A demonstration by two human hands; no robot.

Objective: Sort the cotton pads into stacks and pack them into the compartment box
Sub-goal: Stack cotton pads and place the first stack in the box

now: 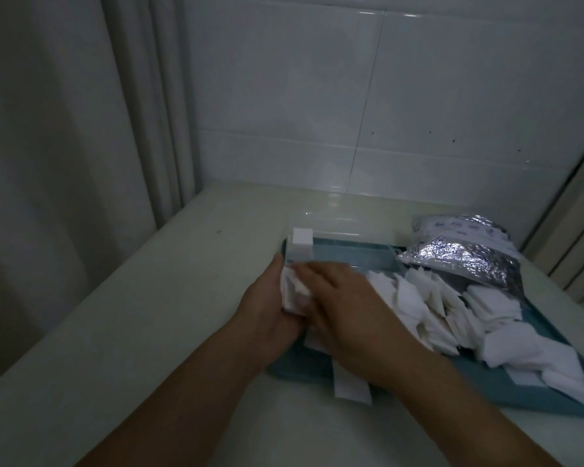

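Note:
A heap of white square cotton pads (459, 315) lies spread over a teal tray (506, 396) on the right. My left hand (267, 315) and my right hand (344, 308) meet at the tray's left end, both closed around a small bunch of cotton pads (292, 291). A neat white stack of pads (301, 247) stands in the left end of a clear compartment box (351, 230) at the tray's far edge. One pad (349, 385) hangs over the tray's near edge.
A silver foil bag (466, 254) with printed markings lies at the tray's far right, partly over the pads. The tray rests on a pale counter (149, 315) against a white tiled wall. A curtain hangs at the left.

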